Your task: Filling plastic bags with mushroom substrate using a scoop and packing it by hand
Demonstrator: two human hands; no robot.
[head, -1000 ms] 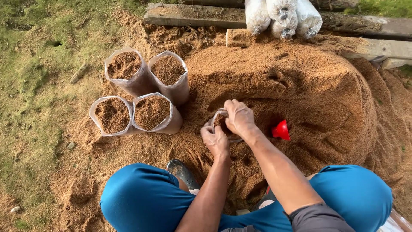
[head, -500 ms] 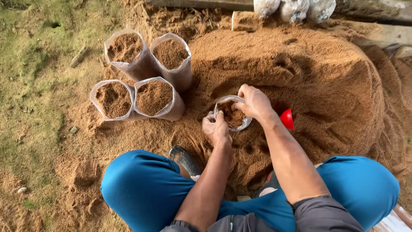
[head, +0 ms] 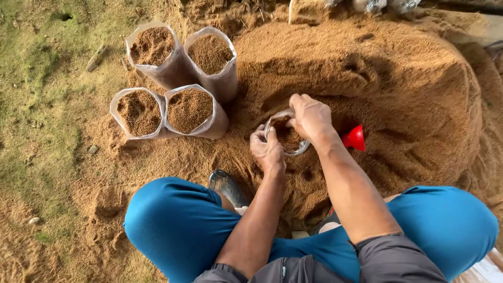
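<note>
Four filled bags [head: 173,78] stand left of sawdust mound [head: 398,89]. Left hand [head: 268,152] pinches near rim of clear bag [head: 285,133] sunk in mound's front hollow; right hand [head: 313,118] grips far rim. Film likely limp, slippery, heavy when full: hold by rim. Red funnel [head: 355,138] right of bag.

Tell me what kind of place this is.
Probably an outdoor bag-filling spot: mossy ground, a big sawdust-like heap, four filled clear bags. Both hands, left and right, hold a fifth bag open.
</note>
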